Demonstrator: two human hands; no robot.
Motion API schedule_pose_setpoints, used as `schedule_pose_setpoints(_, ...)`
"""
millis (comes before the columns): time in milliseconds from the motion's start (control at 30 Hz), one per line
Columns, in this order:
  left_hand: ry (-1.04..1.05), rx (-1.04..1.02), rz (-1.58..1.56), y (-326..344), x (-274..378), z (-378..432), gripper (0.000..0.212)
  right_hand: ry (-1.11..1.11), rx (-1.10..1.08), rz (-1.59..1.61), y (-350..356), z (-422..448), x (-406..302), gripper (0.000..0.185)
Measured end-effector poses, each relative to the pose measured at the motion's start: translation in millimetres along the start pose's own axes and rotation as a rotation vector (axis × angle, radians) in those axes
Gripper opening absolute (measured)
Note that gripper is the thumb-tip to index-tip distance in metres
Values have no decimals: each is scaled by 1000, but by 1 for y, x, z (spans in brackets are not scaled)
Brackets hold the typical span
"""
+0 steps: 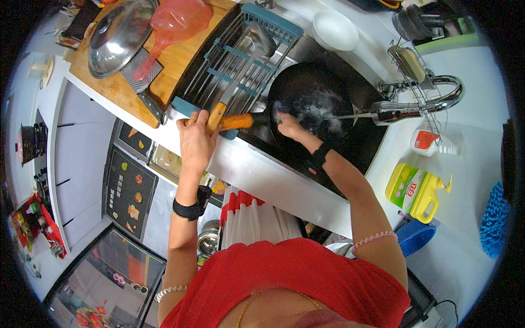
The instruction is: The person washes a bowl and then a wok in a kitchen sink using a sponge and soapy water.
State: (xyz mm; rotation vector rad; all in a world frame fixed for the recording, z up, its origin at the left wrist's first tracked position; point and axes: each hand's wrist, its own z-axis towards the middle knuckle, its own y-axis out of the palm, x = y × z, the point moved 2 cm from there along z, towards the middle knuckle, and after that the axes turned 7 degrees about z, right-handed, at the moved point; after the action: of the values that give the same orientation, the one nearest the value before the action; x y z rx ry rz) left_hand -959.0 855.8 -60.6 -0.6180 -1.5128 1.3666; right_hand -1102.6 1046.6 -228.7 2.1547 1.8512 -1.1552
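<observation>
My left hand (198, 141) is closed around the wooden handle of a metal spatula (246, 71), whose blade lies over the teal drying rack. It is also at the end of the wok's wooden handle (236, 121); whether it grips that too is unclear. The black wok (313, 98) sits in the dark sink, with water from the chrome faucet (443, 96) running into it. My right hand (290, 124) reaches inside the wok near the handle side, fingers bent; its fingertips are partly hidden, and I cannot tell whether it holds anything.
Left of the sink, a wooden board (172, 61) carries a metal lid (121, 37), a red ladle-shaped item (180, 20) and a cleaver (143, 78). A white bowl (335, 30) stands behind the sink. At right are a yellow detergent bottle (414, 192) and a wire rack (410, 74).
</observation>
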Motion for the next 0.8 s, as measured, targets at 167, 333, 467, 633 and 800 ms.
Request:
schedule_pose_setpoints(167,31,8,7,-1,-1,-1,23,21,392,-99,-22,59,2,52)
schedule_pose_setpoints(333,51,-28,10,2,0,0,22,160,302,-166,-64,106,43,48)
schedule_pose_setpoints(467,61,28,13,3,0,-4,22,173,188,-242,-49,81,27,49)
schedule_pose_setpoints(633,57,14,36,2,4,-3,23,7,107,-108,-16,37,31,53)
schedule_pose_setpoints(800,47,2,49,3,1,-4,23,-26,-146,-201,-7,-32,22,51)
